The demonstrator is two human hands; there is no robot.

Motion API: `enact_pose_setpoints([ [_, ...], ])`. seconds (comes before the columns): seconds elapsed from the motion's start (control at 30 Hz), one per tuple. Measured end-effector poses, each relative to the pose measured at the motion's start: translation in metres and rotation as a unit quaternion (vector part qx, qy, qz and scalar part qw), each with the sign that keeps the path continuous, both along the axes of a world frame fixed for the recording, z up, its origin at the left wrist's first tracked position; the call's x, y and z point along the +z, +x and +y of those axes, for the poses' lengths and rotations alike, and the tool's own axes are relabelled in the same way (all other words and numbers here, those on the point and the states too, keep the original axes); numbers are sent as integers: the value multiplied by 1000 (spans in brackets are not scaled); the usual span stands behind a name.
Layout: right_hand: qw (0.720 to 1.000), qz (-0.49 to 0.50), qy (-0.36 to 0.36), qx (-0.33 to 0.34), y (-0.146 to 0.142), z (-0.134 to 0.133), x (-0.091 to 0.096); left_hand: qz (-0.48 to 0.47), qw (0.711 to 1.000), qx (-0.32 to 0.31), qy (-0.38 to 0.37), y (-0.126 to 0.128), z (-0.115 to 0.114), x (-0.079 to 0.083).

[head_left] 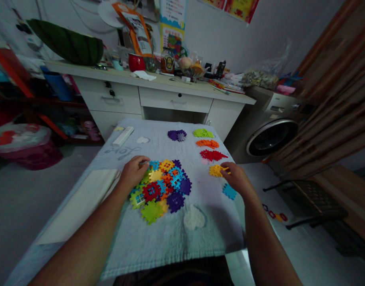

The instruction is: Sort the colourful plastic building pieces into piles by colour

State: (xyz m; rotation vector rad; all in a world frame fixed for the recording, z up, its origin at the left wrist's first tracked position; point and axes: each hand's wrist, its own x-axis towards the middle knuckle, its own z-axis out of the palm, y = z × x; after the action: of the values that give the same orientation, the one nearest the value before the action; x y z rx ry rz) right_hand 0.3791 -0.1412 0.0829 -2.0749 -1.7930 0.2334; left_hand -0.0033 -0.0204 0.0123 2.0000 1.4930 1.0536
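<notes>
From afar I rest my left hand (134,171) against mixed plastic pieces (162,186) on the table (125,246), its grip unclear to me, while my right hand (236,176) pinches a yellow piece (226,171) between red pieces (212,155) and a blue piece (229,191).

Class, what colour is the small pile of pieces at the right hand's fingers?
The pile by the right hand is yellow, shown best in the head view.

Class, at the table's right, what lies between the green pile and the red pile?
The orange pile lies between the green pile and the red pile, as the head view shows.
</notes>
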Motion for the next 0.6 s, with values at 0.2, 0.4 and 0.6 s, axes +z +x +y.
enact_pose_setpoints([
  [0.2,956,55,-20,286,-90,8,-4,16,999,-11,50,0,-4,7],
  [0.4,964,19,-28,264,-109,9,-27,60,993,-26,93,1,-7,10],
  [0.6,966,95,-18,238,-104,9,-30,71,993,-28,87,1,-4,5],
])
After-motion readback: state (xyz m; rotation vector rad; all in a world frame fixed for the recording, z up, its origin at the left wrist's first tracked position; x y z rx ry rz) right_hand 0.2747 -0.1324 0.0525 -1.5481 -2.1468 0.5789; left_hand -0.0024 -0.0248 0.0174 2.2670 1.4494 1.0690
